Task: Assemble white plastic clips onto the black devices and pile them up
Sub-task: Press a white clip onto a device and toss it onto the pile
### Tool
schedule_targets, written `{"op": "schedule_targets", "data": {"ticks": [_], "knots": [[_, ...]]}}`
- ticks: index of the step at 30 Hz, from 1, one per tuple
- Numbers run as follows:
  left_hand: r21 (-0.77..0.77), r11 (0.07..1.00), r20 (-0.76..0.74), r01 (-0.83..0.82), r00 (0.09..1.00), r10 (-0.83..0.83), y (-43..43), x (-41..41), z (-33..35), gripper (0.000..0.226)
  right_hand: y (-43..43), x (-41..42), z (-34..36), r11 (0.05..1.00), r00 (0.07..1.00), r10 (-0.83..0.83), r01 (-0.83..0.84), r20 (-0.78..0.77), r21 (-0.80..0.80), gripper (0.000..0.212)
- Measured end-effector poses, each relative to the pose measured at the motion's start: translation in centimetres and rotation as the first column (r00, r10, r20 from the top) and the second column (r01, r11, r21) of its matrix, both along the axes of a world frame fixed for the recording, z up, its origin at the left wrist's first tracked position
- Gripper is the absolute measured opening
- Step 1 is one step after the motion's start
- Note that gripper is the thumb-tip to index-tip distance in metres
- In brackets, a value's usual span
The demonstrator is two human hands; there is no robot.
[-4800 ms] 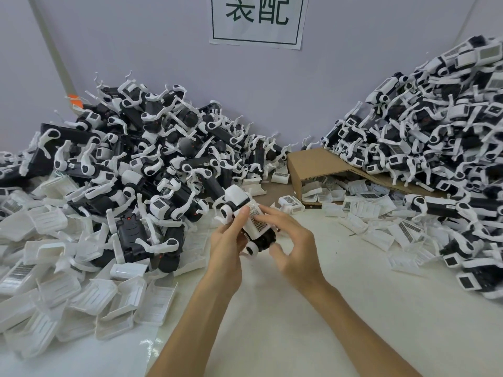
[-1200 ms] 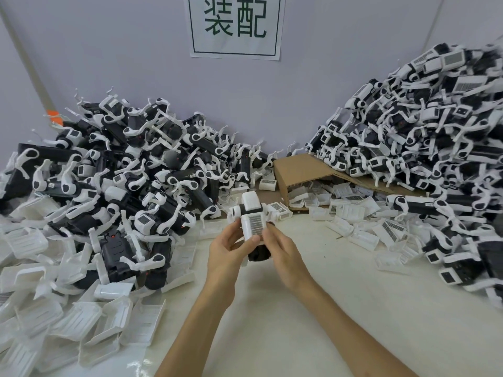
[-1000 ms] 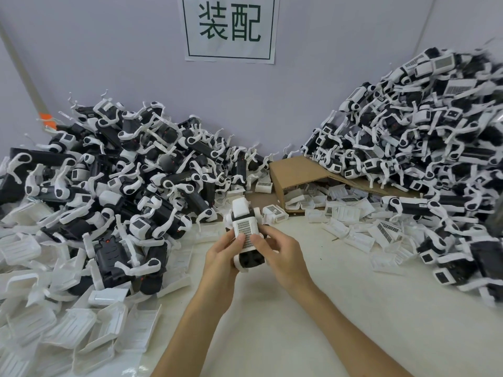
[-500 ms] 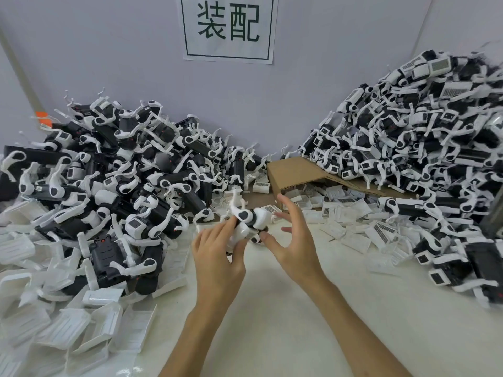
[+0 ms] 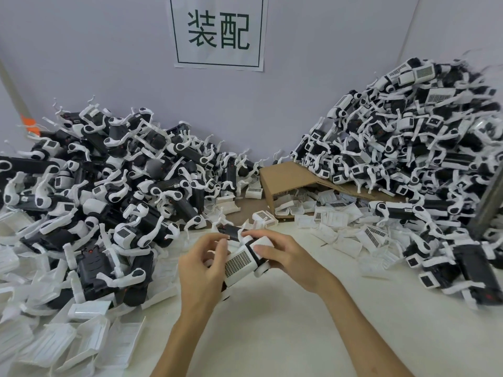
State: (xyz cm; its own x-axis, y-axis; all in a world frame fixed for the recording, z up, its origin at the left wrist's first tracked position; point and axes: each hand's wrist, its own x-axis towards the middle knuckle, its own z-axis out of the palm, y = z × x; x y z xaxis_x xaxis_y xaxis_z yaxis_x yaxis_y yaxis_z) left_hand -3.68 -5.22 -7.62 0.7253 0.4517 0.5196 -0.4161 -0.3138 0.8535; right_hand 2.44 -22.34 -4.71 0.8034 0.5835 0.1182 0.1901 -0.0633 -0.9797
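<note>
Probably light, stiff plastic — the device, near the box, is gripped by curled fingers of left hand and right hand; hold its body, not its thin arms.

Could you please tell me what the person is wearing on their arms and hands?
Nothing shows: the left hand and right hand are bare, with no gloves, rings or watch, and the left forearm and right forearm carry no sleeve as far as the frame's lower edge.

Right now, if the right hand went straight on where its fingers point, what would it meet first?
Probably the left hand, just past the device that the right hand grips; depth is unclear.
</note>
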Motion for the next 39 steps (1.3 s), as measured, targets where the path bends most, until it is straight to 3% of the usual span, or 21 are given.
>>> {"op": "schedule_targets", "data": {"ticks": [6, 11, 15, 16, 18, 20, 21, 22, 25, 27, 29, 33, 37, 39], "knots": [[-0.301, 0.948, 0.015, -0.101, 0.994, 0.111, 0.9, 0.2, 0.6, 0.031, -0.3, 0.1, 0.3, 0.997, 0.991, -0.073, 0.074, -0.109, 0.008, 0.032], [-0.533, 0.816, -0.096, -0.224, 0.974, 0.205, 2.1, 0.7, 0.3, 0.034, -1.9, 0.3, 0.7, 0.987, 0.951, 0.147, -0.158, -0.273, -0.021, 0.031], [-0.596, 0.763, -0.126, -0.248, 0.968, 0.217, 2.3, 1.2, 0.3, 0.032, -3.3, 2.4, 4.4, 0.96, 0.962, 0.209, -0.236, -0.175, -0.153, 0.029], [-0.599, 0.762, -0.125, -0.247, 0.968, 0.216, 2.3, 1.3, 0.3, 0.032, -3.8, 3.3, 6.4, 0.976, 0.975, 0.186, -0.197, -0.118, -0.095, 0.03], [-0.592, 0.771, -0.119, -0.235, 0.972, 0.204, 2.1, 1.3, 0.4, 0.033, -5.4, 5.7, 12.0, 0.953, 0.994, 0.073, -0.047, -0.079, 0.299, 0.036], [-0.581, 0.782, -0.11, -0.223, 0.974, 0.197, 2.0, 1.3, 0.4, 0.034, -7.2, 7.9, 18.7, 0.672, 0.988, -0.038, 0.136, -0.15, 0.728, 0.057], [-0.573, 0.788, -0.111, -0.224, 0.974, 0.196, 1.9, 1.4, 0.3, 0.034, -8.0, 8.8, 21.9, 0.564, 0.982, -0.085, 0.188, -0.17, 0.804, 0.068], [-0.562, 0.795, -0.114, -0.227, 0.974, 0.197, 1.9, 1.4, 0.3, 0.035, -8.5, 9.5, 24.4, 0.554, 0.971, -0.149, 0.236, -0.184, 0.798, 0.075], [-0.527, 0.819, -0.119, -0.226, 0.974, 0.192, 1.9, 1.5, 0.5, 0.035, -8.0, 10.0, 26.7, 0.784, 0.936, -0.35, 0.316, -0.04, 0.534, 0.055], [-0.491, 0.838, -0.126, -0.238, 0.971, 0.202, 1.5, 1.4, 0.6, 0.034, -6.6, 9.4, 24.3, 0.845, 0.917, -0.389, 0.317, 0.089, 0.431, 0.03], [-0.405, 0.871, -0.138, -0.278, 0.96, 0.243, 1.3, 1.0, 0.6, 0.032, -4.9, 8.3, 19.7, 0.866, 0.909, -0.401, 0.336, 0.113, 0.37, 0.026], [-0.003, 0.923, -0.243, -0.385, 0.896, 0.372, 1.5, 0.6, 0.1, 0.03, -1.6, 5.3, 7.9, 0.916, 0.914, -0.393, 0.382, 0.097, 0.12, 0.02], [0.344, 0.914, -0.523, -0.214, 0.765, 0.376, 1.6, 0.3, 0.5, 0.012, 0.7, 3.0, -1.0, 0.931, 0.93, -0.353, 0.36, 0.101, -0.059, 0.021], [0.552, 0.832, -0.582, -0.061, 0.686, 0.437, 1.3, 0.1, 0.6, 0.008, 1.2, 2.3, -3.5, 0.92, 0.923, -0.368, 0.379, 0.111, -0.098, 0.025]]}}
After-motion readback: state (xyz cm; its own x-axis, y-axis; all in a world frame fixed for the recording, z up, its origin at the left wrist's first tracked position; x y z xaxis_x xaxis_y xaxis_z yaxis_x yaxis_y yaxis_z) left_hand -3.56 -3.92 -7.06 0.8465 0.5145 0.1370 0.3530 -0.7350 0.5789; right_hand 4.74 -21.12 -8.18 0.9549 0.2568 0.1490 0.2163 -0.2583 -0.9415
